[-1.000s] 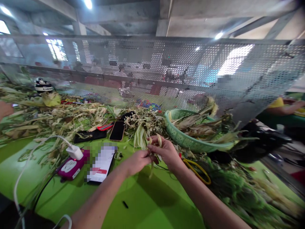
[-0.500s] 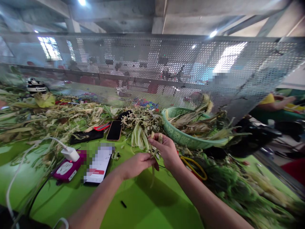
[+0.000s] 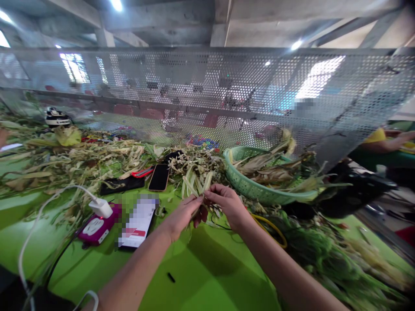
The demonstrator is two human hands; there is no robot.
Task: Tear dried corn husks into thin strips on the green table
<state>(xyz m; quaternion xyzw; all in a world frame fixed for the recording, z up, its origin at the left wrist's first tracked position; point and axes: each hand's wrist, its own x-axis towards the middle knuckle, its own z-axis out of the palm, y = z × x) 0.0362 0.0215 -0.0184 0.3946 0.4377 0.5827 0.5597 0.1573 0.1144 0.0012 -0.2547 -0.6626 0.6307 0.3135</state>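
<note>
Pale, dried strips that look like corn husk [image 3: 193,181] fan upward in a bunch above the green table. My left hand [image 3: 186,214] is closed around the lower end of the bunch, and thin ends hang below it. Beside it, my right hand [image 3: 225,203] pinches at the strips with thumb and forefinger, its fingertips touching the bunch near the left hand. The exact spot where the fingers meet is partly hidden. Just behind the hands lies a heap of dry, shredded plant pieces [image 3: 207,163].
A green basket [image 3: 235,181] with dry husks stands at right. A phone [image 3: 159,177], a lit phone [image 3: 138,224] and a purple power strip [image 3: 100,224] with a white charger lie left. Green fibres [image 3: 311,242] lie right. A perforated metal screen [image 3: 181,99] spans the back.
My left hand has moved up and slightly left, and my right hand is now closer to the bunch's gathered end. The strips stand more upright and spread. The view has shifted slightly.
</note>
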